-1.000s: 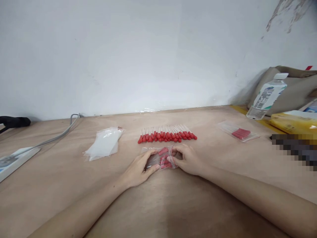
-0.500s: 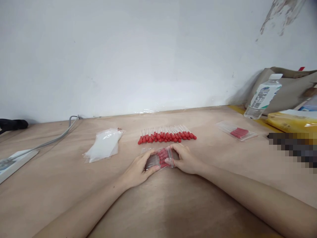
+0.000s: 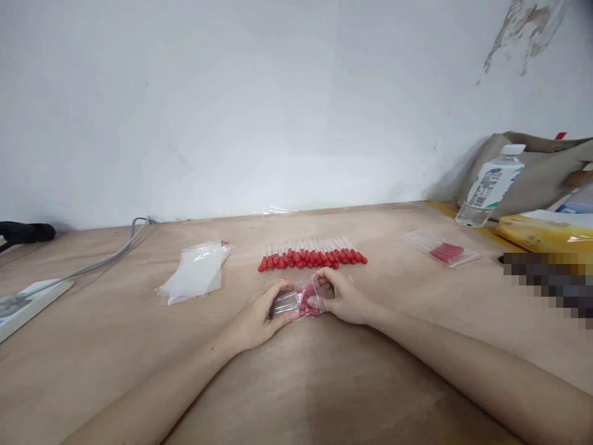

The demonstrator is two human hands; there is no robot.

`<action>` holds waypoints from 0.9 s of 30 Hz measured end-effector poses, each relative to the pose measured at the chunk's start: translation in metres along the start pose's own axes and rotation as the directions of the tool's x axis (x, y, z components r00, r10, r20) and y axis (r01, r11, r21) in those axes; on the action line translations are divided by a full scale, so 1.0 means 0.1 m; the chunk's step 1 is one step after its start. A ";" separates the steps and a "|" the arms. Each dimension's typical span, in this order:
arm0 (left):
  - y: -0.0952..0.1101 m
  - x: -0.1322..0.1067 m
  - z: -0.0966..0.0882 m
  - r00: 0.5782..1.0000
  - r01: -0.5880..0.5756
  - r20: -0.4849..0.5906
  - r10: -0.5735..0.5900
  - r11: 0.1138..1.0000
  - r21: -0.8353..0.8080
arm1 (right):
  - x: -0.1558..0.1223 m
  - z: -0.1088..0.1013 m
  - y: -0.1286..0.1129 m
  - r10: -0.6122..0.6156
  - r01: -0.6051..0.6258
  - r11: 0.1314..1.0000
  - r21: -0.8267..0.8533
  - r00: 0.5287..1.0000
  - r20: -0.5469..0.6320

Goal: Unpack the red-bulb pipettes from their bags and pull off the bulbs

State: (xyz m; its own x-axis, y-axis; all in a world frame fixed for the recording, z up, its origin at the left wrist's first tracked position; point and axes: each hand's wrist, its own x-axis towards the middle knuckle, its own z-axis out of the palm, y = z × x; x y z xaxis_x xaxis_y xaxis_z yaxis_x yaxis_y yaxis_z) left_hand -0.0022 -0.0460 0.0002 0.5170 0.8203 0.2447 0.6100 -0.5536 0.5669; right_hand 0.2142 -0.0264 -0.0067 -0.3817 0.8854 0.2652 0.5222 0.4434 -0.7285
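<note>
A clear zip bag [image 3: 288, 302] holding several red-tipped white sticks lies low over the table between my hands. My left hand [image 3: 264, 314] grips its left end, thumb at the near edge and fingers at the far edge. At the bag's right end, by the zip strip, my right hand [image 3: 340, 298] pinches the plastic. The red tips inside point to the right, partly covered by my right fingers. Just beyond the hands, a row of loose red-tipped sticks [image 3: 312, 256] lies with the red ends toward me.
Left of the row lies a stack of flat clear bags [image 3: 194, 272]. Another filled zip bag [image 3: 445, 250] rests to the right. Farther right are a plastic bottle [image 3: 492, 185], a beige bag [image 3: 546, 170] and a yellow package [image 3: 546, 232]. A grey cable [image 3: 109, 254] runs to a white power strip [image 3: 37, 303].
My right hand's fingers have shifted slightly on the bag's zip end, and the bag's right end is tilted a little differently. My left hand keeps its hold.
</note>
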 end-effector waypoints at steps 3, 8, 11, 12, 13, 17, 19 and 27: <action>0.00 0.00 0.00 1.000 -0.010 0.004 0.010 1.000 0.007 | 0.04 -0.02 -0.02 -0.008 0.015 0.990 -0.142 0.999 0.045; 0.00 0.01 0.01 1.000 -0.015 0.003 0.015 1.000 -0.001 | 0.06 -0.06 -0.06 -0.013 0.049 0.957 -0.285 0.992 0.126; 0.02 0.01 0.01 1.000 -0.013 -0.015 0.012 1.000 -0.011 | 0.04 -0.06 -0.07 -0.042 0.074 0.941 -0.331 0.994 0.103; 0.02 0.01 0.01 1.000 -0.014 -0.014 0.014 1.000 -0.014 | 0.04 -0.06 -0.06 -0.046 0.076 0.942 -0.327 0.994 0.098; 0.02 0.01 0.02 1.000 -0.018 -0.012 0.018 1.000 -0.017 | 0.04 -0.06 -0.06 -0.047 0.075 0.947 -0.312 0.994 0.096; 0.02 0.01 0.02 1.000 -0.028 -0.010 0.027 0.999 -0.020 | 0.06 -0.05 -0.02 -0.067 0.087 0.977 -0.194 0.992 0.110; 0.02 0.01 0.02 1.000 -0.020 -0.012 0.019 1.000 -0.015 | 0.08 -0.05 0.00 -0.091 0.106 0.984 -0.142 0.990 0.108; 0.04 0.01 0.01 1.000 0.012 -0.013 -0.012 1.000 -0.008 | 0.09 -0.15 0.05 -0.057 0.052 0.998 0.036 0.987 0.148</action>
State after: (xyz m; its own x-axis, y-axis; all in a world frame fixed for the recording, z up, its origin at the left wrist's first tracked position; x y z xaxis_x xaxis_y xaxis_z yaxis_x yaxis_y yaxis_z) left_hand 0.0015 -0.0470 0.0014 0.5018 0.8289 0.2474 0.6114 -0.5422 0.5764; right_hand 0.2253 -0.0136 0.0016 -0.5193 0.8285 0.2097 0.4738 0.4834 -0.7361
